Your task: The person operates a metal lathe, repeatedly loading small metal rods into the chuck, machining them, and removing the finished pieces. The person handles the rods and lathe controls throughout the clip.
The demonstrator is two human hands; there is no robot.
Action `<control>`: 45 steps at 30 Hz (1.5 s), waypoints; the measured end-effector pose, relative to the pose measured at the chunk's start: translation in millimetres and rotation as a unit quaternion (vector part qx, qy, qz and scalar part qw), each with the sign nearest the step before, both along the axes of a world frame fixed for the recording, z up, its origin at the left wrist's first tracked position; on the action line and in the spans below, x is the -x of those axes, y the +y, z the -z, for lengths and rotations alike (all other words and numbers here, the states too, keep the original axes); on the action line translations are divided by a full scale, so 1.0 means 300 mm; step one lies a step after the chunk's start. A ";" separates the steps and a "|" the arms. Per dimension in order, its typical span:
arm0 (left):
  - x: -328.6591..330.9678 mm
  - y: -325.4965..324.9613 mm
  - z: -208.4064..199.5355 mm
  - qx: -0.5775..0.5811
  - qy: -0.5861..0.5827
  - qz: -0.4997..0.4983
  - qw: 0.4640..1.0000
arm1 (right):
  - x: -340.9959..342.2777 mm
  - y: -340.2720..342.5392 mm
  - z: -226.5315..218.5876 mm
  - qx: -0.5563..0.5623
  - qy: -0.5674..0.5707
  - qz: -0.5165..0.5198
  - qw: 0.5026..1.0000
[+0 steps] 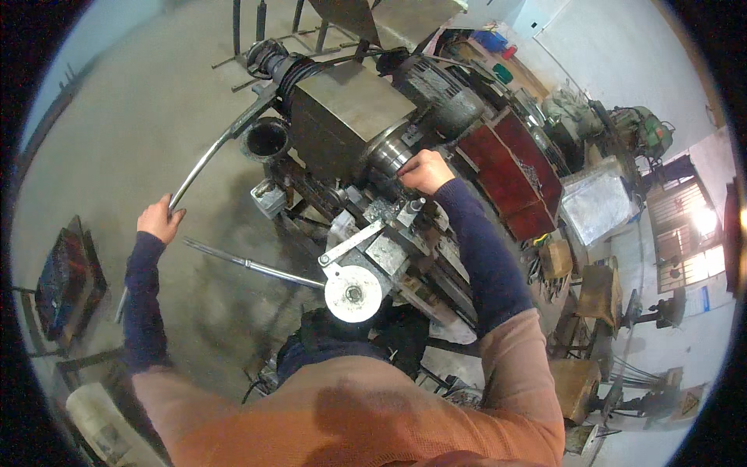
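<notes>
My left hand (159,219) is closed around a long metal lever (204,165) that runs up to the far left end of a lathe-like machine. My right hand (426,171) is at the front of the machine's round steel chuck (389,154), its fingers pinched together. Whatever sits between those fingers is too small or hidden to make out. Nearer to me, a tool slide carries a pale round disc (353,294), a flat metal arm (354,243) and a long steel handle (257,267) pointing left.
A boxy metal headstock (354,105) stands beyond the chuck, with a finned motor (443,97) behind it. Right of the machine are a dark red box (510,175), loose hand tools (547,272) and a silvery sheet-covered block (595,198). A dark stand (68,276) is at far left.
</notes>
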State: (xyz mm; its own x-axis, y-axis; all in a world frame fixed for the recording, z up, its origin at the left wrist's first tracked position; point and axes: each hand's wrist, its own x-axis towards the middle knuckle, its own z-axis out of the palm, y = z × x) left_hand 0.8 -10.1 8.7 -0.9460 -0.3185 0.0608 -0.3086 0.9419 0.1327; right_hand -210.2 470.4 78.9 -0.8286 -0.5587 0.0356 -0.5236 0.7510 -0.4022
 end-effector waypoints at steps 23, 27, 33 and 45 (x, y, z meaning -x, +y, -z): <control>0.584 0.007 0.557 -0.134 0.036 0.079 0.987 | -0.262 0.345 -0.125 0.116 0.193 0.068 0.972; 0.648 0.259 0.674 -0.028 -0.158 0.124 0.979 | -0.537 0.647 -0.157 0.065 0.144 0.236 0.959; 0.678 0.257 0.578 0.116 -0.191 0.145 0.964 | -0.903 1.026 -0.041 0.025 0.086 0.463 0.882; 0.181 -0.075 0.545 -0.375 -0.037 -0.034 0.926 | -1.850 2.189 0.517 -0.318 -0.218 0.620 0.683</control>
